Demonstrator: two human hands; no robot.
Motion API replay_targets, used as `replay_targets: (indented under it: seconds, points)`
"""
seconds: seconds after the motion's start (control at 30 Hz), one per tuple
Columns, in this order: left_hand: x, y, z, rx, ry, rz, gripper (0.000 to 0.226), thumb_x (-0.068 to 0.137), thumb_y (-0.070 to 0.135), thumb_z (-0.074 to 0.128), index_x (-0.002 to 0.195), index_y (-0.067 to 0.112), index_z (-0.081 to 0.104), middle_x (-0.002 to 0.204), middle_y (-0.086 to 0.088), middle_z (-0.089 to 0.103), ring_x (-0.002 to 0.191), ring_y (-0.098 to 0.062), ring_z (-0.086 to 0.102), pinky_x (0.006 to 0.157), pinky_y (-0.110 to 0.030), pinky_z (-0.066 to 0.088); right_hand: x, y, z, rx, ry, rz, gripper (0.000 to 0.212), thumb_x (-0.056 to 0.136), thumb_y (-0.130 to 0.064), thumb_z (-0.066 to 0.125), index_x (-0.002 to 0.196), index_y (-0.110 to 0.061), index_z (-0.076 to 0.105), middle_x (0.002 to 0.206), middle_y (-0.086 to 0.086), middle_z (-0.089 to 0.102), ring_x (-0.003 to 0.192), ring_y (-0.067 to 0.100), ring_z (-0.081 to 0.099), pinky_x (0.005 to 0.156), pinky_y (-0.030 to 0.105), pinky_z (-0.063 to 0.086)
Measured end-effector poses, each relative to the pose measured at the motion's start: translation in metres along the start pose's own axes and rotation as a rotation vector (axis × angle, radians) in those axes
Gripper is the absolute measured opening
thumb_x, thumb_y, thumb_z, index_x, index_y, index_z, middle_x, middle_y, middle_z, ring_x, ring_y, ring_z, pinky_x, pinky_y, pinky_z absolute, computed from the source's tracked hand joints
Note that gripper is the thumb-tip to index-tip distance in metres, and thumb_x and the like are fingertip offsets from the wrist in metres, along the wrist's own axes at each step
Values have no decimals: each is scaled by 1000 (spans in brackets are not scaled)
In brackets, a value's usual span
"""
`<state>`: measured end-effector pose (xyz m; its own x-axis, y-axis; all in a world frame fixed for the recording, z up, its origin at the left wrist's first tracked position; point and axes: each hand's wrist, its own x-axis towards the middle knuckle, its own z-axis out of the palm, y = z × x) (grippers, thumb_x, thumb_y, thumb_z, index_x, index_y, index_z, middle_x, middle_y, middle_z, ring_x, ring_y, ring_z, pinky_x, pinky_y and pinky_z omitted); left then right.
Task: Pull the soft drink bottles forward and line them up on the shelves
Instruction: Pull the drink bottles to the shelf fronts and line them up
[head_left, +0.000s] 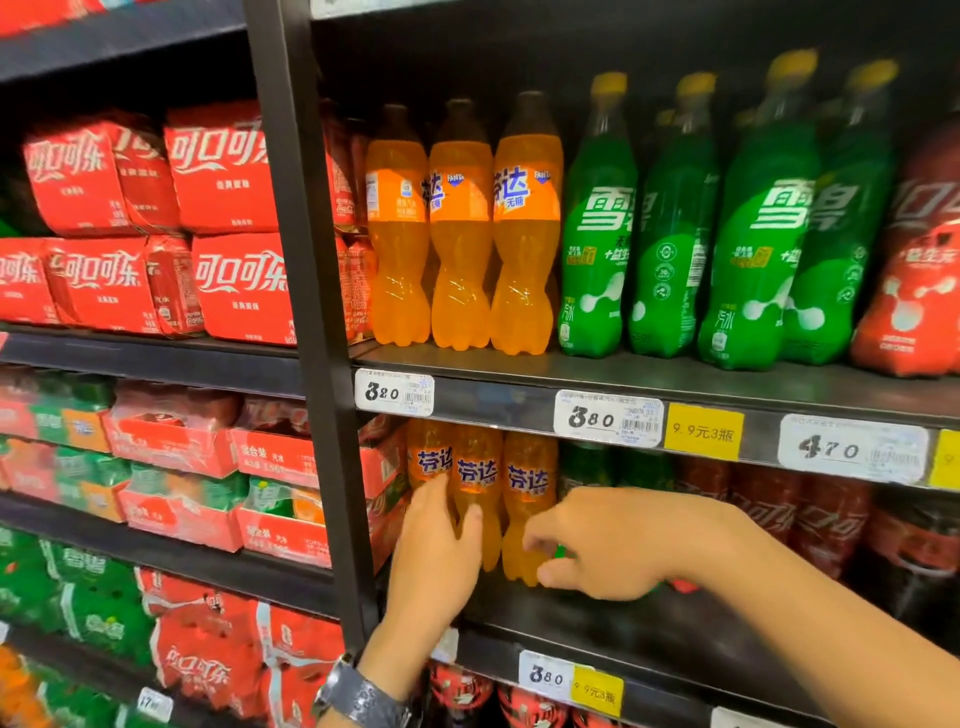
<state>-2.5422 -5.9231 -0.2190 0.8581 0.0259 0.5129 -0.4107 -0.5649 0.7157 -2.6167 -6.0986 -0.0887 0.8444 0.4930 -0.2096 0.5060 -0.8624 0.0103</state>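
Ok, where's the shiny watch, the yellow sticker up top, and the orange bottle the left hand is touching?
Silver metal wristwatch (358, 693), head view, on its band.
Yellow rectangular promo sticker (704, 432), head view, on its middle.
Orange plastic soda bottle (478, 483), head view, on its label, above the left hand (434, 561).

Orange soft drink bottles, lower shelf (478, 499): three, upright, side by side at the shelf's left end, blue-lettered labels facing out.
Orange bottles, upper shelf (460, 228): three, upright, dark caps, touching in a row.
Green bottles (670, 223): upright, yellow caps, right of the orange.
Red-labelled bottles (914, 291): far right, blurred.
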Motion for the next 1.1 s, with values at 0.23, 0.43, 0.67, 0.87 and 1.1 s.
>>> replay_targets:
  seconds: [0.23, 0.43, 0.67, 0.87, 1.1]
  points:
    - [4, -14, 10, -276, -113, -276, 55, 90, 13, 57, 141, 21, 37, 137, 0, 51, 127, -18, 48, 109, -45, 37, 17, -8, 31, 75, 49, 31, 44, 92, -45, 44, 130, -23, 44, 128, 5, 55, 112, 27, 55, 92, 45, 48]
    - [1, -18, 12, -304, -130, -322, 52, 90, 19, 60, 135, 32, 38, 134, 9, 51, 127, -13, 46, 108, -38, 38, 23, -13, 40, 84, -52, 5, 45, 93, -45, 45, 134, -26, 42, 130, 4, 52, 112, 27, 54, 90, 42, 49]
    - [10, 18, -38, 167, -273, -141, 41, 88, 56, 50, 124, 34, 54, 119, 20, 58, 104, 0, 55, 85, -22, 46, -7, -9, -8, 171, 202, -43, 23, 90, -49, 45, 99, -32, 58, 93, -13, 64, 81, 6, 58, 77, 35, 52]
    - [35, 82, -98, 34, -325, 58, 15, 87, 47, 55, 87, 38, 67, 80, 17, 70, 75, 2, 65, 68, -22, 50, -31, -10, -56, 279, 510, -66, 16, 90, -46, 49, 91, -34, 60, 78, -12, 66, 69, 3, 60, 67, 28, 51]
    - [65, 124, -119, -17, -30, 196, 14, 90, 37, 58, 79, 34, 65, 73, 14, 68, 69, -2, 64, 64, -24, 53, -20, 4, -84, 320, 772, -6, 13, 89, -41, 54, 85, -32, 62, 69, -13, 61, 61, -1, 54, 54, 16, 40]
